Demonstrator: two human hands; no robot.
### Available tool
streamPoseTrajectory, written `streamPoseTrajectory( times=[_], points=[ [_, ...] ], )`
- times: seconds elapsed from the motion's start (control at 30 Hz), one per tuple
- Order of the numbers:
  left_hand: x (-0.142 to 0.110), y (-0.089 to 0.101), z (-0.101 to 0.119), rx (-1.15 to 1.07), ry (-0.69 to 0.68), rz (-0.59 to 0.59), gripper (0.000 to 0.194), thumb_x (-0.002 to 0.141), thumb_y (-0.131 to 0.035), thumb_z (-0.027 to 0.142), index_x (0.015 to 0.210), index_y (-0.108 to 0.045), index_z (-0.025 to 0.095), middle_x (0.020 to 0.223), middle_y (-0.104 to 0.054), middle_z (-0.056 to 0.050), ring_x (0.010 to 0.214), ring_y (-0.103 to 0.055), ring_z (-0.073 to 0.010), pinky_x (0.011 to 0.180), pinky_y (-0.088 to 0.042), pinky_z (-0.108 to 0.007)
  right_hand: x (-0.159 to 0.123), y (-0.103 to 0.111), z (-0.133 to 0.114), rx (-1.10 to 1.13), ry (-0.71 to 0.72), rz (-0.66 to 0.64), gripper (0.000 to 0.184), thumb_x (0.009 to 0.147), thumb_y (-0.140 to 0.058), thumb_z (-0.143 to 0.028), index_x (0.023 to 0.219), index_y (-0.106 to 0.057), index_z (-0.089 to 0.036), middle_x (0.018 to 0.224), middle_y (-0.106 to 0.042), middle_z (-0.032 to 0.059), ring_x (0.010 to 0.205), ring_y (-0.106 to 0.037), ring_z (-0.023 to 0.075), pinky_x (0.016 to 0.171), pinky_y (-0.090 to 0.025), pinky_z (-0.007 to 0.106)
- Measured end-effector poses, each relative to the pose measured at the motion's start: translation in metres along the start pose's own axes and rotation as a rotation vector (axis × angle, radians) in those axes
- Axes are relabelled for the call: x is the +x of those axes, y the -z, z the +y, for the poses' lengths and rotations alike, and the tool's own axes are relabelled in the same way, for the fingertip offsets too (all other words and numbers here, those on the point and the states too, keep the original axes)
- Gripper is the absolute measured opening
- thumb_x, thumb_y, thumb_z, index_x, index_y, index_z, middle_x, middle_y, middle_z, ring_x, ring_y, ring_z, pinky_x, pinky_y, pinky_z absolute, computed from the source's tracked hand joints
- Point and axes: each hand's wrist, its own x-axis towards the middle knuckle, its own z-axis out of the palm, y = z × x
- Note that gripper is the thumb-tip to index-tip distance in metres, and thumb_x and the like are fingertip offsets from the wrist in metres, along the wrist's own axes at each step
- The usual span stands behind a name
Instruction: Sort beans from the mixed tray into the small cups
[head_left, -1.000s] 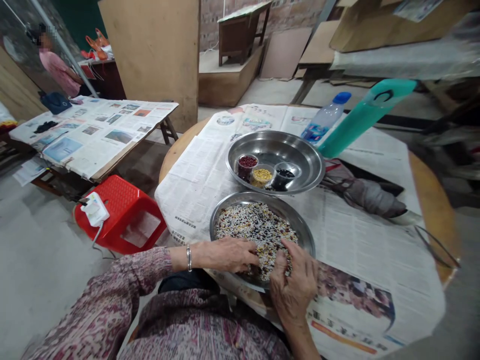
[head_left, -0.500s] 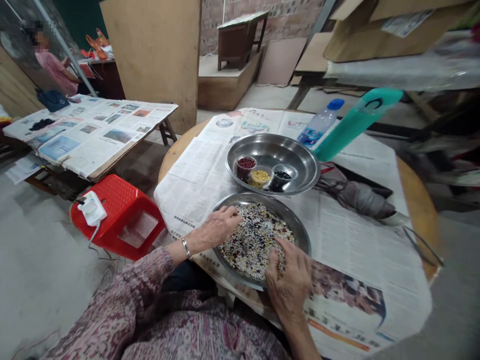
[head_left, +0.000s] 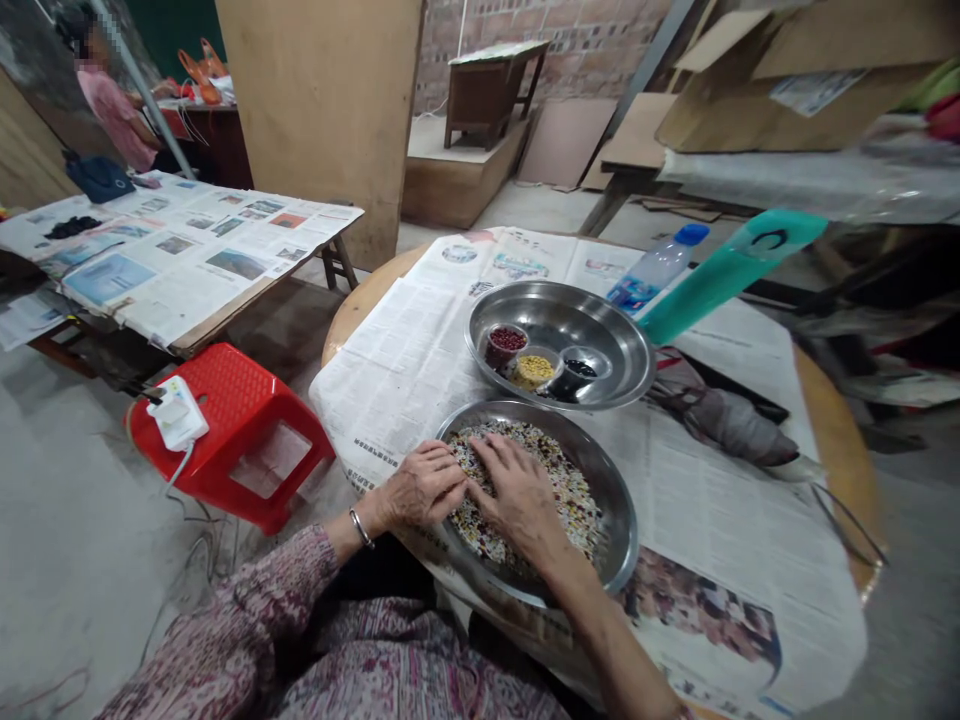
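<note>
A shallow steel basin (head_left: 624, 540) in front of me holds a mix of white, yellow, red and black grains and beans (head_left: 574, 490). My right hand (head_left: 519, 497) reaches across the mix with its fingers stretched out and apart, their tips on the grains at the left side. Close beside it, at the left rim, my left hand (head_left: 429, 484) is closed with curled fingers; what they hold, if anything, is hidden. Behind stands a larger steel basin (head_left: 577, 308) with clear cups of red beans (head_left: 507, 342), yellow beans (head_left: 535, 370) and black beans (head_left: 578, 370).
Newspaper (head_left: 397, 350) covers the round table (head_left: 832, 420). A water bottle (head_left: 660, 265), a green folded item (head_left: 735, 275) and a grey umbrella (head_left: 739, 425) lie beyond the basins. A red stool (head_left: 247, 400) carries a power strip (head_left: 178, 412). A person (head_left: 112, 110) is at the far left.
My right hand has moved from the basin's right rim leftward over the grains, next to my left hand. My left hand has drawn back slightly to the left rim. The view has shifted a little.
</note>
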Motion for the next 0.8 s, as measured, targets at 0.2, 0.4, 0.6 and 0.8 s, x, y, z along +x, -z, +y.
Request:
streamPoseTrajectory(
  times=[0.2,0.4,0.6,0.8],
  points=[
    [-0.002,0.000,0.000,-0.084,0.040,0.092,0.015,0.092,-0.045,0.023,0.079,-0.049,0.018,0.078,-0.060,-0.005,0.082,-0.057,-0.0169,0.085,-0.048,-0.034,0.002,0.008,0.005,0.109,0.305,-0.093,0.036,0.089,-0.053,-0.026,0.124,-0.060,-0.019,0.136,-0.056,0.0118,0.131,-0.042,0.0276,0.108,-0.035,0.050],
    [-0.002,0.002,0.001,-0.127,0.050,0.061,0.019,0.095,-0.045,0.024,0.079,-0.051,0.018,0.074,-0.060,-0.003,0.077,-0.057,-0.0143,0.087,-0.047,-0.032,-0.029,0.024,0.070,-0.038,0.162,0.057,0.020,0.092,-0.049,-0.028,0.093,-0.067,-0.020,0.106,-0.069,0.0081,0.101,-0.059,0.0238,0.089,-0.049,0.041],
    [-0.001,0.001,0.001,-0.082,0.031,0.030,0.019,0.096,-0.044,0.024,0.082,-0.055,0.017,0.074,-0.061,-0.003,0.075,-0.057,-0.0131,0.093,-0.045,-0.031,-0.072,0.046,0.060,0.091,0.182,-0.096,0.025,0.094,-0.050,-0.037,0.111,-0.063,-0.023,0.113,-0.064,0.0072,0.103,-0.061,0.0205,0.085,-0.053,0.035],
    [-0.003,-0.003,-0.002,0.010,-0.003,-0.044,0.026,0.095,-0.044,0.025,0.073,-0.054,0.018,0.067,-0.059,0.000,0.070,-0.055,-0.0131,0.093,-0.042,-0.032,-0.039,0.028,0.015,0.249,0.298,-0.164,0.027,0.091,-0.044,-0.011,0.107,-0.062,-0.022,0.103,-0.063,0.0058,0.094,-0.059,0.0170,0.079,-0.053,0.030]
  ],
)
